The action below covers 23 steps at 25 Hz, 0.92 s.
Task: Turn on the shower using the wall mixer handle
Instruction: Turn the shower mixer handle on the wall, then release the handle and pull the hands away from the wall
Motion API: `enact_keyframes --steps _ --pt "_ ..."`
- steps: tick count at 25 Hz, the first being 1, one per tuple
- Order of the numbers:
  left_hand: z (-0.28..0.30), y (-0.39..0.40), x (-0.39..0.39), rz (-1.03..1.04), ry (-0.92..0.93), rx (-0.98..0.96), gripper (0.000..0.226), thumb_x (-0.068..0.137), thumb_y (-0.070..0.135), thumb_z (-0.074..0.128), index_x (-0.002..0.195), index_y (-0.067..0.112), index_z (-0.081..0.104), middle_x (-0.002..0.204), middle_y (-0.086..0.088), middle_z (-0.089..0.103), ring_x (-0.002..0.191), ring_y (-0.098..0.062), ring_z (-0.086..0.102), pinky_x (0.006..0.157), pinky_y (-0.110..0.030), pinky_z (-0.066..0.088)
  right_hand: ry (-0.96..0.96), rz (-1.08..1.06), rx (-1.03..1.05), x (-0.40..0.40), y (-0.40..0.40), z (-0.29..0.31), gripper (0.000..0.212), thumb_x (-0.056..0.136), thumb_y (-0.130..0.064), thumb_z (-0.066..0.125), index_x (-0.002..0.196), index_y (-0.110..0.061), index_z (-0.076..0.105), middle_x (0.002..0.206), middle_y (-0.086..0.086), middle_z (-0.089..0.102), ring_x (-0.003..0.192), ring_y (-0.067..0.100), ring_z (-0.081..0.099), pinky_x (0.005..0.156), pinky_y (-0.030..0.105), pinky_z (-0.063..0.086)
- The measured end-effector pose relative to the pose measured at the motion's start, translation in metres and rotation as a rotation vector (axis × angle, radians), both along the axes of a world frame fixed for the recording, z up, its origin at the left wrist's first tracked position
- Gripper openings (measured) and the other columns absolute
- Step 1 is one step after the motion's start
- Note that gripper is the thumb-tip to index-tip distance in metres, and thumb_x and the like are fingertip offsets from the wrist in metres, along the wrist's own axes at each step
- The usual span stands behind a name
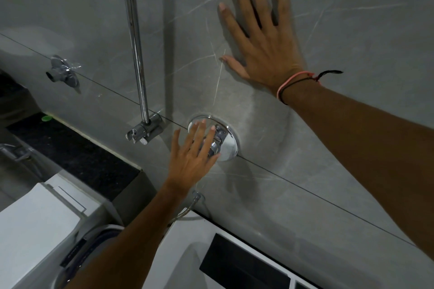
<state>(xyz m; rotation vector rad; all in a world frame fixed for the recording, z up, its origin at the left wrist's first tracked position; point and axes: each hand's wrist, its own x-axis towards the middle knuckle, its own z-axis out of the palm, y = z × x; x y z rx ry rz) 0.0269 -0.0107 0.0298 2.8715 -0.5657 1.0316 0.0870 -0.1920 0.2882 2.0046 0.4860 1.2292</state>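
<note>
The chrome wall mixer (229,145) is a round plate on the grey tiled wall with a short lever handle (217,142) sticking out of its middle. My left hand (192,157) reaches up to it with fingers spread, the fingertips lying over the plate and against the handle, not closed around it. My right hand (260,37) lies flat on the wall above and to the right of the mixer, fingers apart, holding nothing. A pink and black cord circles that wrist.
A chrome shower pipe (135,40) runs down the wall into a bracket (146,130) left of the mixer. Further left is a chrome wall tap (62,73). Below stand a white washing machine (42,225), a dark stone ledge (75,155) and a hose fitting (196,197).
</note>
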Motion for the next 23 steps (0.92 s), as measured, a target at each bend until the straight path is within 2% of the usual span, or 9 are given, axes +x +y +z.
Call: enact_keyframes --steps 2,4,11,14,16,18,21,23 --pt "-0.008 0.006 -0.005 0.052 0.064 -0.029 0.089 0.092 0.077 0.035 0.159 0.019 0.031 0.165 -0.02 0.032 0.152 -0.037 0.032 0.119 -0.066 0.027 0.002 0.002 -0.002 0.0 0.0 0.0 0.093 0.105 -0.072 0.032 0.175 -0.012 0.014 0.176 0.027 0.014 0.163 0.046 0.018 0.126 0.065 0.006" --pt "-0.01 0.01 -0.007 0.061 0.068 -0.06 0.097 0.088 0.084 0.029 0.161 0.02 0.026 0.166 -0.022 0.028 0.153 -0.04 0.028 0.119 -0.069 0.021 0.013 0.01 0.004 0.0 0.0 0.0 0.094 0.105 -0.072 0.033 0.175 -0.012 0.014 0.176 0.027 0.013 0.163 0.046 0.017 0.126 0.065 0.005" --pt "0.023 0.022 -0.013 0.079 0.031 -0.072 0.104 0.083 0.09 0.033 0.155 0.015 0.041 0.163 -0.025 0.033 0.151 -0.043 0.031 0.117 -0.074 0.021 0.053 0.033 0.011 0.002 -0.001 0.001 0.094 0.105 -0.069 0.037 0.175 -0.012 0.011 0.176 0.028 0.008 0.163 0.047 0.012 0.127 0.068 0.007" --pt "0.061 0.048 -0.028 0.126 0.009 -0.084 0.104 0.084 0.089 0.03 0.156 0.014 0.038 0.164 -0.025 0.03 0.153 -0.043 0.028 0.117 -0.075 0.018 0.106 0.04 0.019 -0.005 0.0 0.003 0.094 0.104 -0.065 0.043 0.175 -0.01 0.013 0.177 0.029 0.004 0.164 0.048 0.008 0.127 0.07 0.005" --pt "0.091 0.077 -0.041 0.18 -0.028 -0.075 0.103 0.085 0.087 0.03 0.158 0.015 0.035 0.166 -0.024 0.027 0.154 -0.041 0.024 0.118 -0.074 0.015 0.145 0.046 0.073 -0.013 0.01 0.004 0.093 0.103 -0.063 0.048 0.173 -0.009 0.02 0.175 0.032 0.007 0.162 0.05 0.01 0.126 0.071 0.004" --pt "0.127 0.114 -0.056 0.25 -0.08 -0.059 0.103 0.086 0.087 0.027 0.158 0.014 0.035 0.165 -0.025 0.028 0.154 -0.041 0.024 0.118 -0.074 0.016 0.181 0.043 0.163 -0.024 0.035 0.01 0.09 0.103 -0.059 0.053 0.172 -0.008 0.027 0.174 0.035 0.011 0.161 0.053 0.012 0.125 0.072 0.002" --pt "0.175 0.167 -0.098 0.376 -0.126 -0.009 0.102 0.086 0.087 0.028 0.158 0.014 0.035 0.165 -0.024 0.027 0.154 -0.042 0.025 0.118 -0.074 0.016 0.237 0.152 0.264 -0.045 0.079 0.035 0.089 0.102 -0.058 0.055 0.172 -0.009 0.029 0.173 0.036 0.012 0.161 0.053 0.012 0.126 0.071 0.002" --pt "0.21 0.215 -0.126 0.457 -0.182 0.03 0.1 0.088 0.085 0.028 0.16 0.015 0.031 0.167 -0.022 0.024 0.155 -0.04 0.024 0.118 -0.073 0.017 0.187 0.187 0.29 -0.056 0.123 0.061 0.09 0.101 -0.059 0.055 0.172 -0.009 0.029 0.173 0.036 0.012 0.161 0.054 0.013 0.127 0.072 0.005"
